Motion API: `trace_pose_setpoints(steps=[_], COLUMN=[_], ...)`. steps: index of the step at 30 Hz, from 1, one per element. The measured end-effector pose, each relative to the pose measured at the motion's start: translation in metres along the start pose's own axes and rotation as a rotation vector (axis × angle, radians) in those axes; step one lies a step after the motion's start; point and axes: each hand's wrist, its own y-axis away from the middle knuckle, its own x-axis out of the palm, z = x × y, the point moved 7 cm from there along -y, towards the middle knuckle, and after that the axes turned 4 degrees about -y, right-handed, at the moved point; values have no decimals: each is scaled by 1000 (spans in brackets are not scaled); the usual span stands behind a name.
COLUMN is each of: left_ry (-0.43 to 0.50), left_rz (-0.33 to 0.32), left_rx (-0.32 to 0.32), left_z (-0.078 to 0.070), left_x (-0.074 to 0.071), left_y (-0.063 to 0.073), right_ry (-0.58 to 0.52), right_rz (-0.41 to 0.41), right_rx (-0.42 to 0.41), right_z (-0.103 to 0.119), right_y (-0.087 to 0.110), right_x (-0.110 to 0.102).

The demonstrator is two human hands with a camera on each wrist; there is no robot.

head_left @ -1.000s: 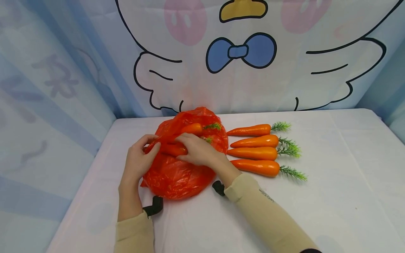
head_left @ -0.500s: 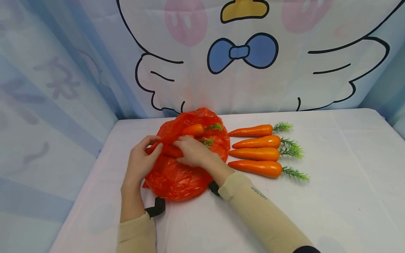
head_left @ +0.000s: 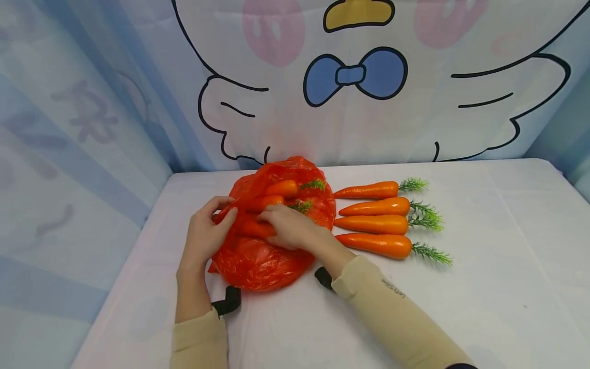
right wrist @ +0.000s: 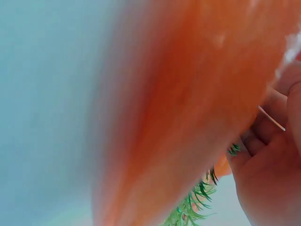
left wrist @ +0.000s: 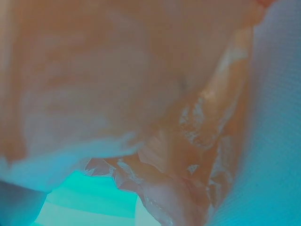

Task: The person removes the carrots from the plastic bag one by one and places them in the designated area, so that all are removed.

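Note:
A red plastic bag (head_left: 262,269) lies on the table, its mouth spread toward the left. My left hand (head_left: 202,236) pinches the bag's left edge between thumb and fingers. Reaching into the mouth, my right hand (head_left: 292,225) grips the thick end of a carrot (head_left: 252,228), whose leafy top is hidden by the hand. Two more carrots show in the bag behind it, an upper carrot (head_left: 286,188) and a middle carrot (head_left: 267,203). Blurred bag film fills most of the left wrist view. In the right wrist view, green leaves (right wrist: 197,200) show beside my fingers.
Several orange carrots (head_left: 375,224) lie in a column right of the bag, tips left and green tops right. A white cloth covers the table (head_left: 498,266). A printed curtain (head_left: 392,123) hangs along the back edge, and another curtain (head_left: 78,169) at the left.
My right hand dipped left, then came back right and slightly toward me, with the carrot shifting a little the same way. The middle carrot shows more now. My left hand keeps its place on the bag.

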Motion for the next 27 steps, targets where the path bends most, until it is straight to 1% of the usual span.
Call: trace_pose_setpoints(steps=[5,10,16,22,27], left_ry=[-2,-3,-4,-5,-9], left_rz=[0,-1,2,-4,-4], left_rx=[-6,-10,-9,-9,-10], left_z=[0,1,2,2,2], left_x=[0,-1,0,0,0], left_y=[0,0,0,0,-1], right_ry=[-1,15,75,142,148], right_rz=[18,21,12,3,4], right_rx=[-20,-12,25,27,25], right_z=[-1,-3,-4,0,1], right_y=[10,16,17,16,17], right_x=[-1,-3,-5,-5,-5])
